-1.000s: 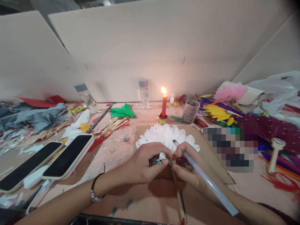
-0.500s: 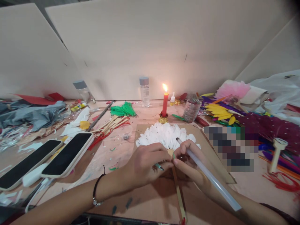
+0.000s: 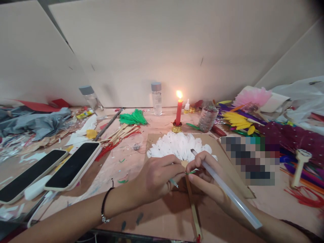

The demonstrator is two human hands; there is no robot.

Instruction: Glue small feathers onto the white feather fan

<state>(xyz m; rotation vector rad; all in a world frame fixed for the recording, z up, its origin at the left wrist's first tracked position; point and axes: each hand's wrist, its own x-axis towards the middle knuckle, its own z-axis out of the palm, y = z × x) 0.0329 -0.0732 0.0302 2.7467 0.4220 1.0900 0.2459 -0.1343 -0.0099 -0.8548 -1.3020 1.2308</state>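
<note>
My left hand [image 3: 164,172] is closed, with the pale pointed tip of a slim tool [image 3: 173,182] showing below its fingers; the rest of that tool is hidden. Between finger and thumb, my right hand [image 3: 202,170] pinches a small green feather piece [image 3: 192,172], with the left fingertips right beside it. A translucent glue stick [image 3: 231,192] with a darkened tip lies across the right hand, held along the fingers. Under both hands is a fan of white feathers [image 3: 177,145] with a wooden handle [image 3: 193,212] pointing toward me.
A lit red candle [image 3: 178,113] in a gold holder stands just beyond the fan. Clear bottles [image 3: 156,101], green feathers [image 3: 133,117] and wooden sticks [image 3: 123,133] lie farther back. Two phones [image 3: 73,165] rest at left; yellow feathers [image 3: 235,120] and a plastic jar [image 3: 208,118] are at right.
The small green piece at my right fingertips has turned from upright to nearly level. The tool tip under my left hand has shifted slightly. Both hands stay over the fan.
</note>
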